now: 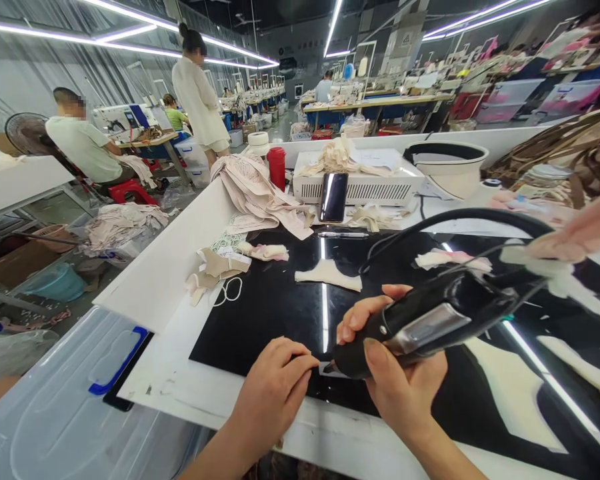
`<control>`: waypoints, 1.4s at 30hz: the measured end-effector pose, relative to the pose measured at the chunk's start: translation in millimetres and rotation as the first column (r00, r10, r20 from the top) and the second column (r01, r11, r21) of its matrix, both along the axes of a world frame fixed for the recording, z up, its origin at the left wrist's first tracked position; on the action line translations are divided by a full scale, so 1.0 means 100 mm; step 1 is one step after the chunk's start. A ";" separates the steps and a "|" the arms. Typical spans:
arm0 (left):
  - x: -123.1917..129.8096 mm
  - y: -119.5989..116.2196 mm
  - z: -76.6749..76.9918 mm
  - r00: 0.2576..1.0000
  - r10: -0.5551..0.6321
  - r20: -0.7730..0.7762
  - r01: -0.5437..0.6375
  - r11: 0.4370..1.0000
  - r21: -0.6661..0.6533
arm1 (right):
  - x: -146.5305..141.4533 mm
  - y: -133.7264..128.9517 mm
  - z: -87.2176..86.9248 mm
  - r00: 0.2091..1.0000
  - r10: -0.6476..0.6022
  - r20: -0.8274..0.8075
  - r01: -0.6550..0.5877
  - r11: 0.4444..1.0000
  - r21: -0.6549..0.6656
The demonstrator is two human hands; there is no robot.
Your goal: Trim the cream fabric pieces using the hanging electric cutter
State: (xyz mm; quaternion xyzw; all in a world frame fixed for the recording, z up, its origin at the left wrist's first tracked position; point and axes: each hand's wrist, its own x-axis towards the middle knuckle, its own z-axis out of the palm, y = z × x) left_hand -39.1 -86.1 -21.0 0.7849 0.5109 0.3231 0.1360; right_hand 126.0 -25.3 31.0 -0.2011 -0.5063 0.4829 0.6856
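Note:
My right hand point(400, 373) is wrapped round a black corded handheld tool point(430, 320) with a silver plate on its side. The tool's narrow tip points left, low over the glossy black board point(260, 313). Just left of that tip, my left hand point(275, 380) rests at the board's front edge with its fingers pressed together; whatever they pinch is too small to make out. A cream curved fabric piece point(329, 274) lies flat beyond both hands. Further right on the board is a larger cream piece point(515, 393).
Behind the board stand a phone point(333, 197), a white vented box point(355, 185), a red cup point(277, 168) and a white bin point(450, 170). Fabric scraps point(215, 267) lie left. Another person's hand point(580, 233) reaches in at right, near the tool's cable.

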 end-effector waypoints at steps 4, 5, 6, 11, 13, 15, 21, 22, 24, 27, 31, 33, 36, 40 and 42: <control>-0.03 0.00 0.02 0.985 -0.066 -0.157 0.075 0.996 0.053 | 0.14 0.04 0.08 0.998 -0.070 0.007 0.070 0.998 0.007; -0.03 0.00 0.02 0.979 -0.077 -0.186 0.091 0.994 0.067 | 0.18 0.04 0.09 0.996 -0.087 0.010 0.087 0.996 0.003; -0.04 0.00 0.01 0.975 -0.084 -0.206 0.103 0.992 0.079 | 0.22 0.04 0.10 0.995 -0.099 0.014 0.099 0.995 -0.004; -0.03 0.01 0.01 0.969 -0.101 -0.225 0.128 0.985 0.111 | 0.41 -0.01 0.07 0.993 -0.105 0.044 0.106 0.994 -0.022; -0.01 0.01 0.02 0.968 -0.113 -0.225 0.141 0.984 0.110 | 0.47 -0.03 0.05 0.993 -0.110 0.046 0.111 0.993 -0.027; 0.01 0.00 0.04 0.967 -0.123 -0.225 0.149 0.983 0.106 | 0.51 -0.04 0.03 0.991 -0.123 0.047 0.124 0.992 -0.028; 0.10 0.00 0.12 0.967 -0.189 -0.168 0.201 0.978 0.055 | 0.57 0.01 -0.02 0.987 -0.143 0.067 0.144 0.989 -0.012; 0.11 0.03 0.14 0.966 -0.201 -0.161 0.211 0.977 0.043 | 0.58 0.01 -0.02 0.987 -0.145 0.072 0.146 0.989 -0.016; 0.12 0.11 0.18 0.960 -0.229 -0.160 0.235 0.972 0.015 | 0.60 0.02 0.00 0.987 -0.146 0.072 0.148 0.989 -0.019; 0.12 0.28 0.23 0.946 -0.292 -0.140 0.286 0.956 -0.066 | 0.60 0.01 0.05 0.989 -0.140 0.049 0.141 0.990 -0.008; 0.11 0.48 0.25 0.923 -0.375 -0.085 0.356 0.917 -0.182 | 0.59 0.01 0.09 0.989 -0.142 0.048 0.142 0.990 -0.002; 0.12 0.55 0.26 0.909 -0.411 -0.071 0.387 0.894 -0.225 | 0.57 0.03 0.09 0.988 -0.145 0.052 0.146 0.989 -0.008; 0.13 0.61 0.26 0.887 -0.458 -0.054 0.429 0.862 -0.271 | 0.54 0.07 0.07 0.986 -0.157 0.060 0.157 0.987 -0.010; 0.13 0.64 0.26 0.880 -0.472 -0.049 0.439 0.849 -0.295 | 0.49 0.14 0.05 0.985 -0.160 0.069 0.161 0.987 -0.008; 0.12 0.65 0.24 0.882 -0.469 -0.043 0.438 0.851 -0.290 | 0.46 0.17 0.04 0.985 -0.159 0.065 0.159 0.987 0.000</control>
